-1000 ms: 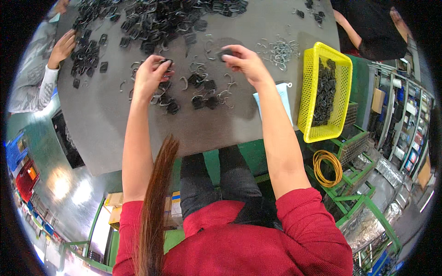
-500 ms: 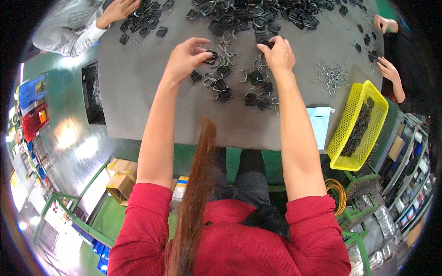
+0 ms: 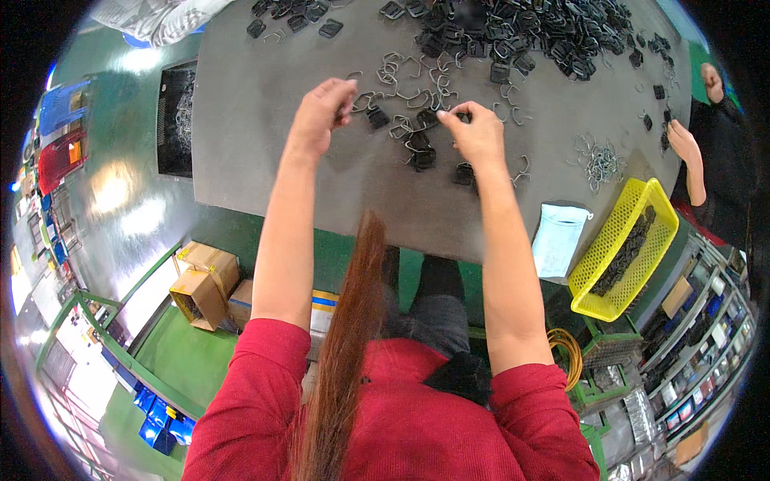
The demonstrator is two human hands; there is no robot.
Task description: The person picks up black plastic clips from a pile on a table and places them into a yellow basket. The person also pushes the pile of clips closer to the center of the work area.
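Observation:
Over the grey table (image 3: 265, 160), my left hand (image 3: 321, 116) is closed, its fingers curled against the thumb. A bent wire hook shows by its fingertips; what they grip, if anything, is hidden. My right hand (image 3: 480, 136) is pinched around a small black plastic buckle (image 3: 464, 118), partly covered by the fingers. Between the hands lie loose black buckles (image 3: 420, 150) and silver wire hooks (image 3: 391, 72), some overlapping. Another black buckle (image 3: 377, 118) rests just right of my left hand. Beneath my right wrist is one more buckle (image 3: 463, 173).
A large heap of black buckles (image 3: 521, 32) covers the far side. At right are a pile of wire hooks (image 3: 600, 164), a pale blue pouch (image 3: 559, 240) and a yellow basket (image 3: 581, 298) holding black parts. A co-worker's hand (image 3: 683, 144) works at the right edge.
The view has shifted. My right hand has come nearer, toward the loose buckles in the middle. My left hand's fingers have curled in, and the buckle at its fingertips no longer shows there.

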